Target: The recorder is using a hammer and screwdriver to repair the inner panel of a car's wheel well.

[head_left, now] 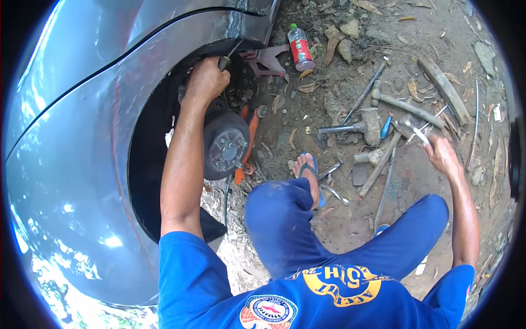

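At the rim of the grey car's wheel arch (143, 118), my left hand (207, 81) is closed around a screwdriver (224, 63). Its thin shaft slants up and right toward the bodywork edge. Beneath that arm is the bare wheel hub (227, 149), with no wheel on it. Off to the right, my right hand (442, 155) grips a shiny silver metal tool (421, 136) low over the scattered tools. The tool's far end is smeared, so its exact kind is unclear.
An orange jack (253, 131) stands beside the hub, near a rusty stand (268, 59). A red-labelled bottle (301, 48) is beyond. Hammers, including a heavy one (370, 127), a blue-handled tool (386, 126), pliers (335, 194) and wood pieces (445, 90) lie on the dirt.
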Motion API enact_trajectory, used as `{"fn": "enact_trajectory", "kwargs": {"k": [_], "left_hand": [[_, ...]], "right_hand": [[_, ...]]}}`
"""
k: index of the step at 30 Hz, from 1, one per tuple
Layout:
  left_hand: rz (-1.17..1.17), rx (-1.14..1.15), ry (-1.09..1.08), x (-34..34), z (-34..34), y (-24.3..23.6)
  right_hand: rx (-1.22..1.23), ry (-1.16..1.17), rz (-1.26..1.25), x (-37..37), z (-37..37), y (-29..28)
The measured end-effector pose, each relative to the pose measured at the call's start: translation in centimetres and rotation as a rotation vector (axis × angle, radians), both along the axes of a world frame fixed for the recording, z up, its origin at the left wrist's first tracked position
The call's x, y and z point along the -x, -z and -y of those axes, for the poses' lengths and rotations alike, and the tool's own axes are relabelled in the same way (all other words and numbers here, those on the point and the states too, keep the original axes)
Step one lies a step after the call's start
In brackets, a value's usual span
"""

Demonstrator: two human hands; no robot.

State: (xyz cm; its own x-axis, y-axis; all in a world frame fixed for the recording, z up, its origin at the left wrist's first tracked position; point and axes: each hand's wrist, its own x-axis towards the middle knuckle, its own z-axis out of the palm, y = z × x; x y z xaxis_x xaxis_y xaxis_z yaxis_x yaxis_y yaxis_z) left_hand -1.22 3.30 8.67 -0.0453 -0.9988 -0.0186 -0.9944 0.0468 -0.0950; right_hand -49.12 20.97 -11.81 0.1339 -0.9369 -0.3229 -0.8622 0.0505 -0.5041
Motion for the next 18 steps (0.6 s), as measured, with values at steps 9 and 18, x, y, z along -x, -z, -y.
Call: {"fn": "enact_trajectory", "kwargs": {"k": [9, 18], "left_hand": [[0.169, 0.115, 0.051, -0.5, 0.4, 1.1], [0.098, 0.107, -0.081, 4.7, -2.0, -1.3]], "right_hand": [[-0.086, -0.300, -0.270, 4.3, -5.6, 6.9], [-0.053, -0.363, -0.344, 3.6, -7.1, 7.3]]}}
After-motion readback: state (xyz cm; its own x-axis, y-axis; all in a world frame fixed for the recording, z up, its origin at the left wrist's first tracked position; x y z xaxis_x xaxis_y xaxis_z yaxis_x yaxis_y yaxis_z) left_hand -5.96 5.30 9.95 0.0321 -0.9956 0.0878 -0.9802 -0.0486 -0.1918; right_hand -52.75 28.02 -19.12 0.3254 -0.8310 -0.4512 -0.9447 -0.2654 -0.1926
